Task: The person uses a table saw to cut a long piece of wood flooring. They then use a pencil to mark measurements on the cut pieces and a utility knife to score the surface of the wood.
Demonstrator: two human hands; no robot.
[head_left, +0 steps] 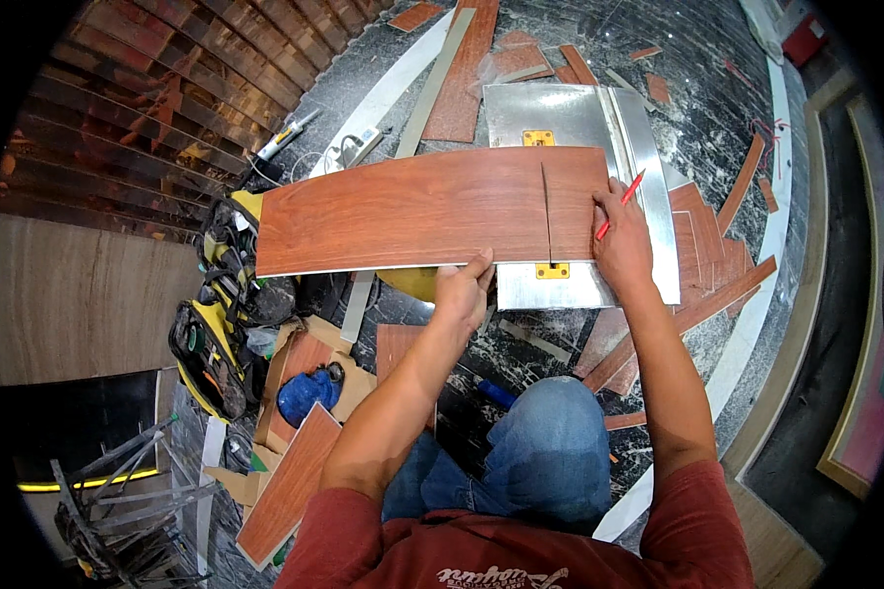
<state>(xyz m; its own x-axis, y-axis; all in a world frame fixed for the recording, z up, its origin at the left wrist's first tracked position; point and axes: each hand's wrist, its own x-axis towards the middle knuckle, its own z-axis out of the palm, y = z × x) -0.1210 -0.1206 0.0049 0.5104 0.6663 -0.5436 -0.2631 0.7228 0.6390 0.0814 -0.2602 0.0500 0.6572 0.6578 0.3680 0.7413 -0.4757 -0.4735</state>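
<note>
A long reddish-brown wood-grain plank (403, 211) lies across a silver metal saw table (521, 108), its left part reaching out past the table. A thin dark slit (548, 211) runs across the plank near its right end, in line with two yellow fittings on the table. My left hand (465, 290) grips the plank's near edge, thumb on top and fingers beneath. At the right end, my right hand (622, 240) rests its fingers on the plank's edge while holding a slim red pencil (621, 204). Whatever lies under the plank is hidden.
Tool bags (221, 324) stand at left beside an opened cardboard box (349, 398) with a blue round object (309, 395). Plank offcuts (697, 245) litter the floor at right and far side. A white power strip (359, 145) lies beyond the plank. My knee (550, 452) is close below the table.
</note>
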